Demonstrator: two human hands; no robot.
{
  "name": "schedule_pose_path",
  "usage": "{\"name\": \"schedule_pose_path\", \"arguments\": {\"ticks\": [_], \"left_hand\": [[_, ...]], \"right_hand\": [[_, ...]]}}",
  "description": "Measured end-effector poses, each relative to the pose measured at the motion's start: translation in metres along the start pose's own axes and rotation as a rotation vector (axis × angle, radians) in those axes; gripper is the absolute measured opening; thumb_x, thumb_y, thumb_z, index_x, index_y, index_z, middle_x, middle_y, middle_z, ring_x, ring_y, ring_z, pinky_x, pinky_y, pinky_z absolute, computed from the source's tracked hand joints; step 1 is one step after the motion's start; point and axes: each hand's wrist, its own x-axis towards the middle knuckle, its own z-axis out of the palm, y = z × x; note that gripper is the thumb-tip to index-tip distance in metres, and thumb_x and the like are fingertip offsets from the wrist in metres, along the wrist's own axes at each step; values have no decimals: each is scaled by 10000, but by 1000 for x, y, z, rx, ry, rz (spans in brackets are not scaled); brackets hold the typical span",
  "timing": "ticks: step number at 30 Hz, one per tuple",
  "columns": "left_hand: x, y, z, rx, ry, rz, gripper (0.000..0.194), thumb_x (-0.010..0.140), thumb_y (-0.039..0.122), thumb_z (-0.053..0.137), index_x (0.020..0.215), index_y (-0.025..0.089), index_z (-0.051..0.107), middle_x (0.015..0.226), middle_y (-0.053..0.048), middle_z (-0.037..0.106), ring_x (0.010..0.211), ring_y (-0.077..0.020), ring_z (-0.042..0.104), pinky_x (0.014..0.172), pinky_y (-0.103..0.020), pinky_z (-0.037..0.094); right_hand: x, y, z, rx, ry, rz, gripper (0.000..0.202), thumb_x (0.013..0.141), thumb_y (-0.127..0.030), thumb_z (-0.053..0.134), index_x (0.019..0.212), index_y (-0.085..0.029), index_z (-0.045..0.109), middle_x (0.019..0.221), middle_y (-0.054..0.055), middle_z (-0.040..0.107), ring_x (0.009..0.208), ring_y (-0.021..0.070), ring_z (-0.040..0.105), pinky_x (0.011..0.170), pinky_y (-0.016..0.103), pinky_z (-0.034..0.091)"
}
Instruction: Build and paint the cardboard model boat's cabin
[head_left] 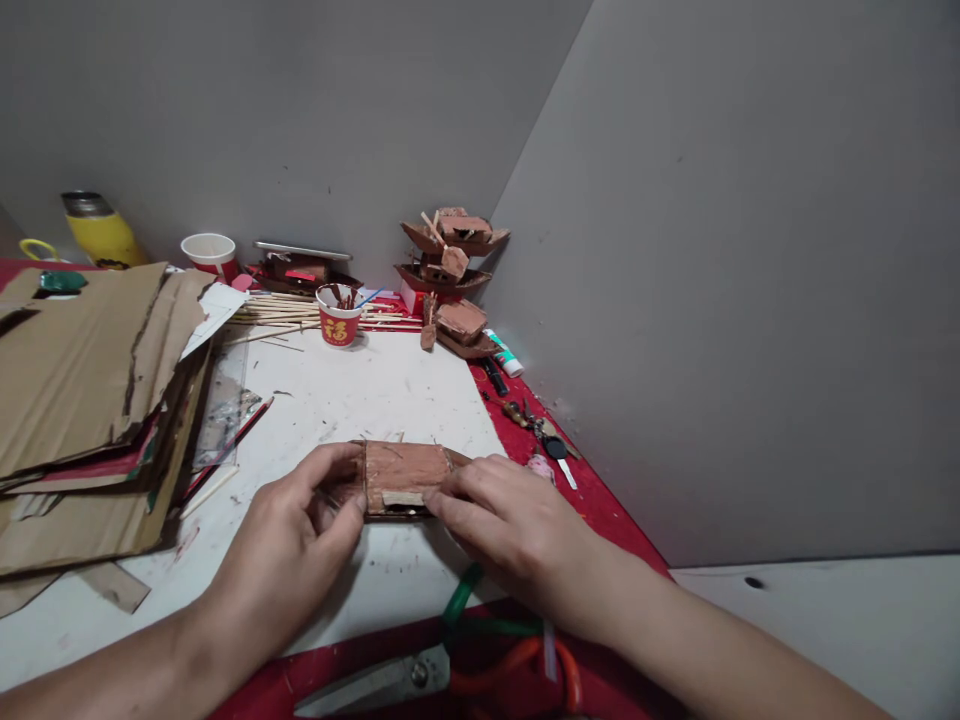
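A small brown model boat (405, 467) with a flat reddish roof lies between my hands, low over the white board. My left hand (300, 520) grips its left end, thumb at the front edge and fingers behind. At the right end, my right hand (510, 510) is closed on the boat, its fingertips at a small pale strip (403, 498) along the front side of the roof. The boat's right end is partly hidden behind the right hand.
Scissors (420, 672) lie at the near edge. Cardboard sheets (82, 370) are stacked left. Behind are a red paper cup (339, 318), thin sticks (277, 312), stacked model boats (457, 280) and a yellow bottle (105, 235). Keys (556, 450) lie right, beside a grey wall.
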Motion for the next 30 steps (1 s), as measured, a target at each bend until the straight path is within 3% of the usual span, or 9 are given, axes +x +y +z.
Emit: {"name": "schedule_pose_path", "arguments": {"ticks": [4, 8, 14, 30], "left_hand": [[-1, -2, -7, 332, 56, 382, 244, 846, 209, 550, 1085, 206, 600, 1004, -65, 665, 826, -186, 643, 721, -286, 522], [-1, -7, -4, 423, 4, 578, 199, 895, 162, 474, 1058, 199, 581, 995, -65, 637, 878, -172, 651, 740, -263, 531], [1, -18, 0, 576, -69, 682, 208, 905, 150, 430, 1051, 200, 570, 973, -74, 634, 773, -172, 658, 627, -256, 538], [4, -29, -3, 717, -29, 856, 309, 926, 135, 338, 1101, 153, 593, 959, -108, 671, 717, -187, 649, 573, -259, 508]], "right_hand": [[-2, 1, 2, -22, -22, -15, 295, 975, -107, 360, 934, -109, 652, 777, 90, 630, 698, 189, 499, 618, 320, 380], [-3, 2, 4, -22, -37, -22, 279, 981, -118, 370, 950, -116, 647, 784, 84, 631, 710, 186, 508, 639, 323, 390], [-4, 1, 4, -38, -54, -22, 291, 980, -125, 371, 944, -113, 659, 779, 82, 632, 699, 186, 507, 634, 324, 390], [-6, 3, 6, -33, -33, -15, 293, 984, -128, 361, 1008, -99, 652, 799, 98, 649, 734, 190, 544, 653, 326, 439]]}}
